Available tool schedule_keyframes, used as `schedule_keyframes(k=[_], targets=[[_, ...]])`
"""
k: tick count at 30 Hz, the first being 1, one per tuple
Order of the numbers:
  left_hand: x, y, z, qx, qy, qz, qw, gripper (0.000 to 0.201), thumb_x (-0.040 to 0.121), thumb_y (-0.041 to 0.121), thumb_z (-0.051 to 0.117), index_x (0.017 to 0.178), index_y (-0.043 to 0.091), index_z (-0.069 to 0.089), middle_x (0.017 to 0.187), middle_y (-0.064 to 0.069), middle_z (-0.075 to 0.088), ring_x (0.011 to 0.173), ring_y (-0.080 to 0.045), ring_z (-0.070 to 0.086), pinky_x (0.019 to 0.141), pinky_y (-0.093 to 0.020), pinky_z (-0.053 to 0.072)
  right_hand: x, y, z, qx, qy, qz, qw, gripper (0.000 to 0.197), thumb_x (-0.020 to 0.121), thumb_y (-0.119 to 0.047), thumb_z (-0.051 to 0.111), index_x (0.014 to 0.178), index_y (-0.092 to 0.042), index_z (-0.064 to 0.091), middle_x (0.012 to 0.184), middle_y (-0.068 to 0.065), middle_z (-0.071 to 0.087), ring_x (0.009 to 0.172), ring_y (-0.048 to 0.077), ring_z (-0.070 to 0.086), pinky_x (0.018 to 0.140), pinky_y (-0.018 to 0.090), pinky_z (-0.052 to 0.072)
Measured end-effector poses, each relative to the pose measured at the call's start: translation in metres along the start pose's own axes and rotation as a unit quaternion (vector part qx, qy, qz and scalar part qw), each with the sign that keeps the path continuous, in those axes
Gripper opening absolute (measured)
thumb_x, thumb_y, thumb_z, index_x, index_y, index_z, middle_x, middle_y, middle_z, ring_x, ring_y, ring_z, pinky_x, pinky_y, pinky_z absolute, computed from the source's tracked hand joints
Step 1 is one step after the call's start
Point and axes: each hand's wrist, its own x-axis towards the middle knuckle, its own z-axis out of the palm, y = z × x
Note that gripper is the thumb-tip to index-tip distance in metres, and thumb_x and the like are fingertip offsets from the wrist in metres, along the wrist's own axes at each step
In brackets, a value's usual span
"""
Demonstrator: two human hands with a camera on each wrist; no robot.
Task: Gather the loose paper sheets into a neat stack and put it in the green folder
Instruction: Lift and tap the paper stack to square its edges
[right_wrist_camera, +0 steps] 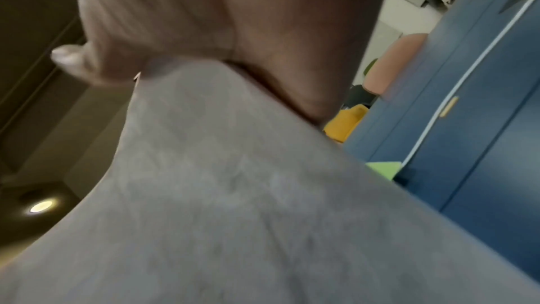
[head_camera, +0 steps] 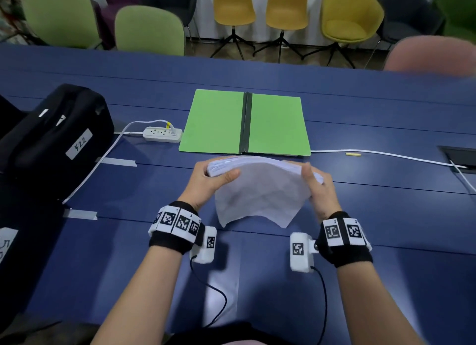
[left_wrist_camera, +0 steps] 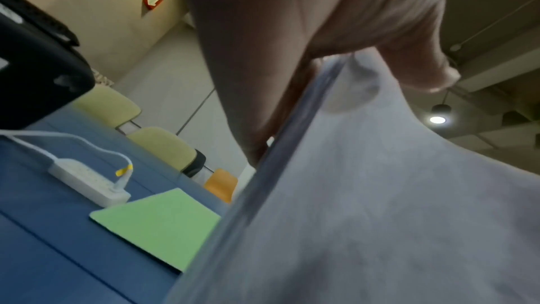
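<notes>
A thick stack of white paper sheets (head_camera: 260,187) is held up off the blue table (head_camera: 154,241), its near edge drooping toward me. My left hand (head_camera: 208,177) grips the stack's left end, thumb on top. My right hand (head_camera: 318,183) grips its right end the same way. The green folder (head_camera: 219,120) lies open and flat just beyond the stack, with a dark spine down its middle. Both wrist views are mostly filled by the stack's underside (left_wrist_camera: 365,205) (right_wrist_camera: 219,193), with a corner of the folder (left_wrist_camera: 157,223) (right_wrist_camera: 382,168) beyond it.
A white power strip (head_camera: 162,134) with its cable lies left of the folder. A black bag (head_camera: 51,133) stands at the far left. A white cable (head_camera: 386,155) runs right toward a table socket (head_camera: 459,158). Chairs line the table's far side.
</notes>
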Motion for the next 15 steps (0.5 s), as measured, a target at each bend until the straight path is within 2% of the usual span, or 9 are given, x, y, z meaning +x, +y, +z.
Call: schedule_keyframes(k=[1, 3, 5, 7, 9, 10, 12, 14, 15], targets=[[0.000, -0.001, 0.005, -0.009, 0.028, -0.004, 1.000, 0.044, 0.067, 0.038, 0.073, 0.093, 0.003, 0.070, 0.083, -0.002, 0.069, 0.077, -0.009, 0.063, 0.071, -0.017, 0.048, -0.002, 0.002, 0.003, 0.015, 0.042, 0.001, 0.999, 0.066, 0.062, -0.073, 0.064, 0.075, -0.009, 0.072, 0.076, 0.001, 0.068, 0.070, 0.016, 0.061, 0.064, 0.022, 0.047], [0.000, -0.002, 0.015, -0.038, 0.103, -0.015, 0.994, 0.047, 0.069, 0.045, 0.069, 0.085, 0.001, 0.068, 0.075, -0.006, 0.063, 0.068, -0.013, 0.056, 0.063, -0.019, 0.046, -0.003, 0.003, 0.010, 0.023, 0.104, -0.005, 0.994, 0.061, 0.080, -0.056, 0.061, 0.068, 0.004, 0.064, 0.065, 0.006, 0.058, 0.062, 0.016, 0.052, 0.061, 0.022, 0.041], [0.000, -0.003, 0.022, -0.066, 0.149, -0.015, 0.986, 0.051, 0.074, 0.045, 0.067, 0.080, -0.006, 0.063, 0.072, -0.008, 0.057, 0.066, -0.016, 0.050, 0.060, -0.021, 0.043, -0.003, -0.002, 0.014, 0.020, 0.126, -0.010, 0.992, 0.037, 0.095, -0.032, 0.052, 0.074, -0.008, 0.073, 0.066, -0.004, 0.068, 0.064, 0.012, 0.060, 0.064, 0.020, 0.047], [0.000, -0.001, 0.027, -0.052, 0.149, -0.027, 0.987, 0.053, 0.083, 0.044, 0.062, 0.074, -0.008, 0.058, 0.069, -0.006, 0.052, 0.065, -0.015, 0.045, 0.059, -0.024, 0.039, -0.003, -0.005, 0.013, 0.005, 0.105, -0.020, 0.994, 0.030, 0.093, -0.036, 0.053, 0.082, -0.019, 0.075, 0.077, -0.008, 0.073, 0.073, 0.008, 0.065, 0.072, 0.021, 0.049], [-0.001, 0.000, 0.027, -0.013, 0.121, -0.047, 0.992, 0.044, 0.081, 0.048, 0.062, 0.070, 0.005, 0.062, 0.065, 0.005, 0.059, 0.062, -0.010, 0.050, 0.059, -0.021, 0.042, -0.005, -0.004, 0.011, -0.019, 0.032, -0.024, 0.999, 0.023, 0.084, -0.041, 0.063, 0.098, -0.025, 0.071, 0.089, -0.015, 0.074, 0.085, 0.001, 0.066, 0.076, 0.015, 0.049], [-0.001, 0.000, 0.027, 0.007, 0.104, -0.051, 0.993, 0.038, 0.074, 0.052, 0.064, 0.073, 0.014, 0.064, 0.069, 0.008, 0.062, 0.064, -0.007, 0.052, 0.062, -0.019, 0.043, -0.006, -0.003, 0.012, -0.041, 0.005, -0.023, 0.999, 0.022, 0.081, -0.034, 0.066, 0.101, -0.027, 0.068, 0.089, -0.021, 0.073, 0.086, -0.005, 0.065, 0.075, 0.012, 0.048], [-0.002, 0.001, 0.025, 0.029, 0.078, -0.052, 0.995, 0.036, 0.064, 0.048, 0.072, 0.082, 0.017, 0.068, 0.083, -0.002, 0.062, 0.073, -0.012, 0.053, 0.070, -0.026, 0.045, -0.005, -0.002, 0.015, -0.081, 0.029, -0.022, 0.996, 0.018, 0.082, -0.015, 0.067, 0.092, -0.031, 0.066, 0.075, -0.027, 0.070, 0.071, -0.011, 0.061, 0.069, 0.011, 0.047], [-0.005, 0.004, 0.022, 0.022, 0.078, -0.037, 0.996, 0.034, 0.070, 0.033, 0.076, 0.089, 0.006, 0.069, 0.084, -0.007, 0.060, 0.077, -0.014, 0.051, 0.072, -0.030, 0.043, -0.004, -0.006, 0.014, -0.082, 0.071, -0.045, 0.993, 0.020, 0.086, -0.010, 0.065, 0.081, -0.029, 0.067, 0.065, -0.024, 0.068, 0.061, -0.009, 0.057, 0.064, 0.013, 0.046], [-0.006, 0.008, 0.021, 0.022, 0.081, -0.024, 0.996, 0.030, 0.075, 0.026, 0.076, 0.092, 0.002, 0.069, 0.080, -0.005, 0.059, 0.075, -0.013, 0.050, 0.070, -0.027, 0.043, -0.004, -0.011, 0.014, -0.073, 0.079, -0.055, 0.993, 0.020, 0.087, -0.009, 0.064, 0.079, -0.028, 0.067, 0.063, -0.023, 0.067, 0.060, -0.009, 0.056, 0.062, 0.012, 0.046]])
